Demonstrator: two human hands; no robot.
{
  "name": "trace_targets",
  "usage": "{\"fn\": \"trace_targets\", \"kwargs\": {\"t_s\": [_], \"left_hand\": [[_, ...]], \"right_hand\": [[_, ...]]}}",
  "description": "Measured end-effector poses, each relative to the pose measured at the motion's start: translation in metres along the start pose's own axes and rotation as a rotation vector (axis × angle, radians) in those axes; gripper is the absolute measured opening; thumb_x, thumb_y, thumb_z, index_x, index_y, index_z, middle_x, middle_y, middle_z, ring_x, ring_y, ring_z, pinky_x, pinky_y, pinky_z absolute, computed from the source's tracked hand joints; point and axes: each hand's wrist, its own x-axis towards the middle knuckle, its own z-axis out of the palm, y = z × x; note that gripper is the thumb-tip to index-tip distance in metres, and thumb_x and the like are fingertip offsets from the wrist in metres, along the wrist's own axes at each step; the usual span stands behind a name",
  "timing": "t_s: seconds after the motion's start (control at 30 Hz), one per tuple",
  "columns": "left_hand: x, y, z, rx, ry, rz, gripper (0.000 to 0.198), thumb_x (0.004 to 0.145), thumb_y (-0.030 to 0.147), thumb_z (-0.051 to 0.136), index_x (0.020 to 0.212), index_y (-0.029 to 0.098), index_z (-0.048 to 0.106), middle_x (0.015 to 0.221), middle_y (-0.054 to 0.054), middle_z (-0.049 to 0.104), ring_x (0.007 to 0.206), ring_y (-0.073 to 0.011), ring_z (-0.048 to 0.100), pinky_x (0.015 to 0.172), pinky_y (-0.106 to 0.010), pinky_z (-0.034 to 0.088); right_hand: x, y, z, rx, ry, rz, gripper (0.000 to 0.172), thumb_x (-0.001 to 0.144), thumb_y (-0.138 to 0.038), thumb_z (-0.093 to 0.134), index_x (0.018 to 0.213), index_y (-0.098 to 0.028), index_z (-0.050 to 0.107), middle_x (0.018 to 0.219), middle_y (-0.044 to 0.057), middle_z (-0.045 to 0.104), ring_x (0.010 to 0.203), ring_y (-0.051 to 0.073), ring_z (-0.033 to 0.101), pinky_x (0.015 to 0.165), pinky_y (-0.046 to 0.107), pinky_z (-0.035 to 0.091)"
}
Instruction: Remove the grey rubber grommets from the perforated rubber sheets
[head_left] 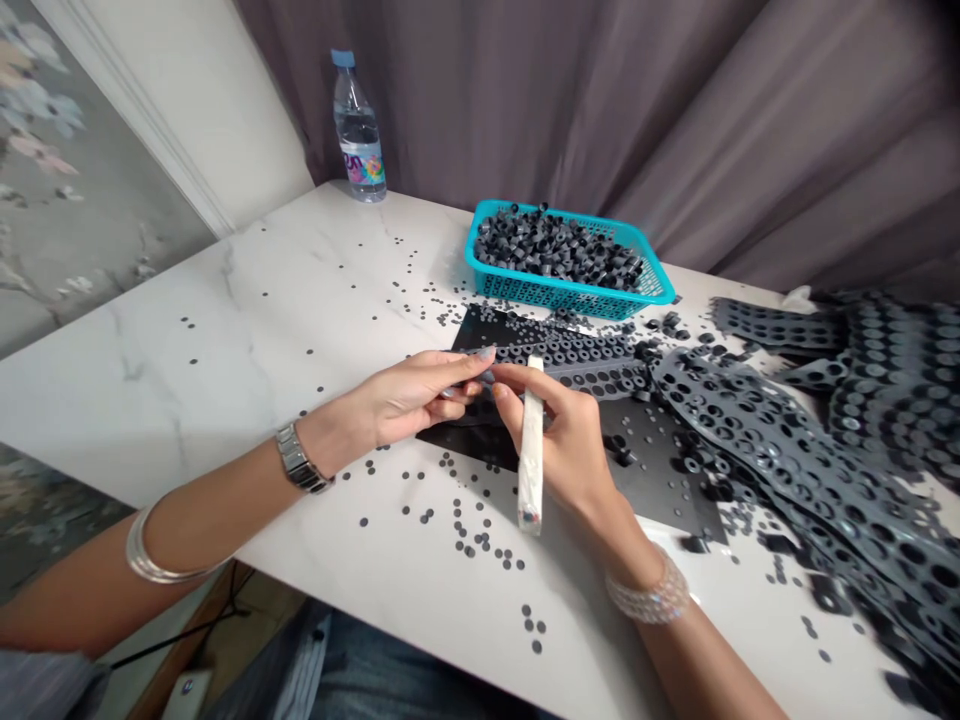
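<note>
My left hand (427, 395) pinches the near end of a dark grey strip (566, 352) with rows of round holes and rings, thumb on top. In my right hand (562, 430) lies a white-wrapped stick-like tool (531, 450), slanting between thumb and fingers. That hand's fingertips meet the left fingertips at the strip's end; what lies exactly between them is hidden. Under the strip is a flat black sheet (660, 460). Small black discs (465, 530) are scattered on the table around both hands.
A turquoise basket (660, 285) full of small black ring-like pieces stands behind the hands. More perforated grey strips (810, 450) pile up at the right, with loose black pieces beside them. A water bottle (360, 140) stands at the back left of the white marbled table (187, 400).
</note>
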Motion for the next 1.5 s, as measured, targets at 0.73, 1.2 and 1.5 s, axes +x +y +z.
{"fn": "trace_targets", "kwargs": {"t_s": [0.73,1.2,1.5], "left_hand": [[0.0,-0.001,0.003,-0.048,-0.008,-0.042,0.026,0.079,0.034,0.074,0.072,0.012,0.062,0.067,0.001,0.048,0.052,-0.0017,0.036,0.041,-0.012,0.028],[-0.001,-0.002,0.006,-0.071,0.014,-0.06,0.018,0.084,0.028,0.069,0.078,0.011,0.065,0.069,0.002,0.047,0.054,-0.0021,0.04,0.042,-0.013,0.029],[0.004,0.002,-0.003,-0.108,0.059,-0.098,0.015,0.087,0.016,0.06,0.075,0.011,0.066,0.065,-0.001,0.046,0.047,-0.0019,0.033,0.036,-0.012,0.027]], "right_hand": [[-0.003,-0.003,0.001,-0.066,0.044,-0.011,0.013,0.087,-0.028,0.064,0.096,-0.021,0.07,0.084,0.003,0.075,0.069,0.015,0.066,0.066,0.027,0.053],[-0.004,0.0,0.003,-0.046,0.044,-0.05,0.012,0.086,-0.026,0.063,0.096,-0.021,0.067,0.091,0.003,0.075,0.067,0.014,0.065,0.068,0.027,0.053],[0.001,-0.002,-0.038,-0.32,0.159,-0.005,0.011,0.087,-0.029,0.06,0.09,-0.022,0.069,0.094,0.004,0.076,0.073,0.016,0.068,0.066,0.028,0.051]]}}
